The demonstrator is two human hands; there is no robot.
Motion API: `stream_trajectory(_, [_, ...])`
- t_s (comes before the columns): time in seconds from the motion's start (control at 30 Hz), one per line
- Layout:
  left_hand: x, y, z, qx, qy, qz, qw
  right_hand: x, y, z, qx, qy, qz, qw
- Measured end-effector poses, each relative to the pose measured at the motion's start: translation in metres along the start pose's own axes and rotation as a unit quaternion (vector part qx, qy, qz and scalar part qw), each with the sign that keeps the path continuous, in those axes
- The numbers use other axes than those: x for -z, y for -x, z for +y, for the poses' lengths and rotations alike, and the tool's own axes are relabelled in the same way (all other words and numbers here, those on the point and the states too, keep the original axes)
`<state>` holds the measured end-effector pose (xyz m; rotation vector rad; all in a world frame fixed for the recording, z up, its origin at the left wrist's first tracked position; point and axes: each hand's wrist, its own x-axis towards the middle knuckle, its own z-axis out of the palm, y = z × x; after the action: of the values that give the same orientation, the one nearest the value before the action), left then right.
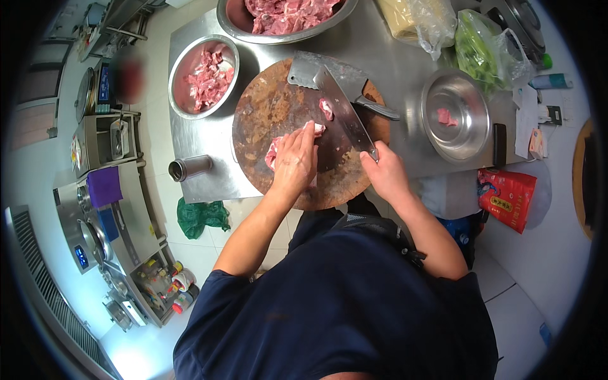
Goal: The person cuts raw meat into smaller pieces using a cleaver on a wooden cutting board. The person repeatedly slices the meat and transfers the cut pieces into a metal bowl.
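My left hand (297,159) lies with its fingers stretched over a piece of raw meat (272,152) on the round wooden chopping block (259,104), pressing on it; the hand hides most of the piece. In my right hand (385,172), at the block's right side, is the handle of a cleaver (346,111), its blade slanting up and left over the block. A small chunk of meat (326,109) lies just left of the blade. Behind it, a second, broader cleaver (304,69) rests on the block's far edge, near a grey knife handle (377,107).
Steel bowls stand around the block: one with meat pieces (175,95) at left, a large heaped one (285,39) at the far side, and one with a small piece (427,128) at right. A steel cup (197,166) lies left; bagged greens (479,52) sit far right.
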<state>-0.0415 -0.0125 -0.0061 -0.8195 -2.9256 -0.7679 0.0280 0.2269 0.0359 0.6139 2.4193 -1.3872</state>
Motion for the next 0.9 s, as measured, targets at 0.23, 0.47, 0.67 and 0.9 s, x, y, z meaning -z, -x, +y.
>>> stream_trajectory(0.23, [0.016,0.025,-0.047,0.189,-0.06,0.065,0.978,-0.006,0.004,0.011,0.014,0.05,-0.017,0.998])
stream_trajectory(0.47, [0.018,0.015,-0.068,0.262,0.049,-0.058,0.962,-0.013,0.0,0.013,0.01,0.067,-0.027,0.997])
stream_trajectory(0.67, [0.031,-0.001,-0.115,0.269,0.196,0.095,0.938,-0.012,-0.001,0.017,0.032,0.062,-0.018,0.997])
stream_trajectory(0.9, [0.186,-0.053,-0.073,0.203,0.288,0.107,0.93,-0.01,-0.001,0.013,0.008,0.054,-0.015,0.998])
